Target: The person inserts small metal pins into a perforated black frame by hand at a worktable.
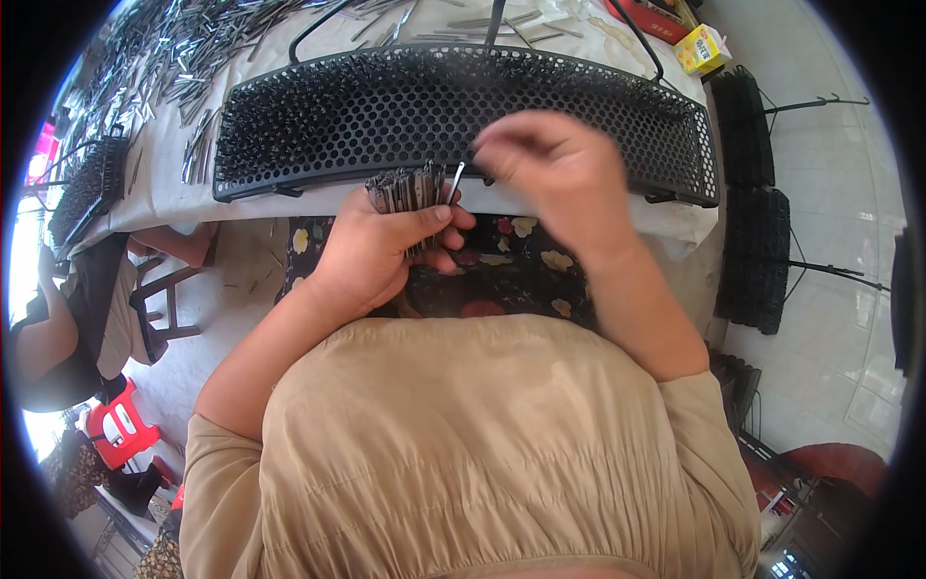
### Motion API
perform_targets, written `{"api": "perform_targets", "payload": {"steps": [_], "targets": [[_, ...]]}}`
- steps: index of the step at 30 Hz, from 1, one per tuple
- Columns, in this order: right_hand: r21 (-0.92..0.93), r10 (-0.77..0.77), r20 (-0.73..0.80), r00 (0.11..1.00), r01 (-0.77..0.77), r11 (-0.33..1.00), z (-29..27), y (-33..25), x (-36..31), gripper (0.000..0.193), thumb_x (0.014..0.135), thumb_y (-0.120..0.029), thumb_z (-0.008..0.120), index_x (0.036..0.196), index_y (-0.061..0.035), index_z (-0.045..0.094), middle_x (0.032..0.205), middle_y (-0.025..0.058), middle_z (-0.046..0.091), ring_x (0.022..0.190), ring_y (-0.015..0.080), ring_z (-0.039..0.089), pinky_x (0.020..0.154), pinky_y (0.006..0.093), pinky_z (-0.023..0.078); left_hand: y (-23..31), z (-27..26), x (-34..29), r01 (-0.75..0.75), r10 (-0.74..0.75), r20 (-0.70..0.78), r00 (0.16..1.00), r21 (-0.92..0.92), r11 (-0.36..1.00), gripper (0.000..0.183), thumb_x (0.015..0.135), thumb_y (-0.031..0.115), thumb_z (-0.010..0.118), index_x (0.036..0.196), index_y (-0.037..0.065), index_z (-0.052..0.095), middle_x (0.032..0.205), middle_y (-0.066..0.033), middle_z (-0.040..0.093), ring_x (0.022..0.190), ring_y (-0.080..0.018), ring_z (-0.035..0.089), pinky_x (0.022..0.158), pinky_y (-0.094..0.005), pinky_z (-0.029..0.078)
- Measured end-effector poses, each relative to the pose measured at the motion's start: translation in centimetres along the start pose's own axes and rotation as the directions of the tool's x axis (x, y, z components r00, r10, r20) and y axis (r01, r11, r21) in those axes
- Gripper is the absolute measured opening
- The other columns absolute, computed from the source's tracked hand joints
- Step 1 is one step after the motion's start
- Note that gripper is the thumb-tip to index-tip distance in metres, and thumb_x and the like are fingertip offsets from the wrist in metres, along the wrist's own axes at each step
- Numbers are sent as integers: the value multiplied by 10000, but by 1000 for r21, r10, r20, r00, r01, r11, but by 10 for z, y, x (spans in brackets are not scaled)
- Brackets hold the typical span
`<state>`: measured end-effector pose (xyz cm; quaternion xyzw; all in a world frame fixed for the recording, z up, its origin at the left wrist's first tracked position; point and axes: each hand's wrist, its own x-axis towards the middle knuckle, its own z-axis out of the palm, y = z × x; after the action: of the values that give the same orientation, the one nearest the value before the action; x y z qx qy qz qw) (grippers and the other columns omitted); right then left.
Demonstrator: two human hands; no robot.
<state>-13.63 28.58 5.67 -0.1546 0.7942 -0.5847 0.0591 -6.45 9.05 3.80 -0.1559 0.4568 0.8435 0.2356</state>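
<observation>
My left hand is closed around a thick bundle of thin flat metal pieces, their dark ends standing up above the fingers. One shiny metal strip sticks out apart from the rest, beside the fingertips. Just beyond is a long black perforated metal rack, curved in this view. Many small dark pieces stand crowded along its left part and far side. Over the rack's near edge, right of the bundle, my right hand is smeared by motion. Its fingers look bent, but whether they grip anything cannot be made out.
Loose metal strips lie heaped on the pale-covered table at far left. Another black rack and a seated person are on the left. A yellow box sits at far right. Black racks with rods stand beside the table.
</observation>
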Motion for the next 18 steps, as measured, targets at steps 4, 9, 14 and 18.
{"api": "perform_targets", "payload": {"steps": [4, 9, 14, 18], "targets": [[190, 246, 292, 925, -308, 932, 16, -12, -19, 161, 837, -52, 714, 977, 28, 706, 821, 54, 702, 709, 83, 625, 620, 234, 505, -2, 9, -3, -5, 3, 46, 999, 41, 999, 222, 922, 8, 587, 1141, -26, 611, 965, -130, 681, 832, -222, 685, 676, -324, 596], [341, 227, 269, 936, -313, 886, 30, -4, -24, 168, 873, -40, 697, 1022, 37, 692, 826, 41, 685, 686, 71, 598, 589, 217, 493, -2, 12, -9, 18, -17, -15, 1000, 82, 996, 208, 940, 18, 572, 1139, -22, 616, 997, -129, 692, 831, -203, 691, 655, -301, 588], [434, 329, 298, 896, -434, 790, 29, -10, -24, 155, 875, -36, 691, 1015, 30, 697, 816, 45, 682, 683, 79, 600, 579, 227, 490, -6, 4, -7, -36, 51, -72, 996, 203, 979, 155, 943, 34, 574, 1067, -12, 656, 920, -93, 709, 780, -163, 683, 568, -255, 534], [372, 307, 413, 857, -467, 802, 35, -11, -25, 150, 870, -21, 690, 1010, 33, 695, 805, 49, 681, 693, 83, 609, 583, 228, 495, -14, -5, -15, -48, 44, 25, 999, 200, 979, 143, 931, 46, 588, 1036, -20, 660, 912, -88, 713, 722, -153, 676, 515, -242, 505]]}}
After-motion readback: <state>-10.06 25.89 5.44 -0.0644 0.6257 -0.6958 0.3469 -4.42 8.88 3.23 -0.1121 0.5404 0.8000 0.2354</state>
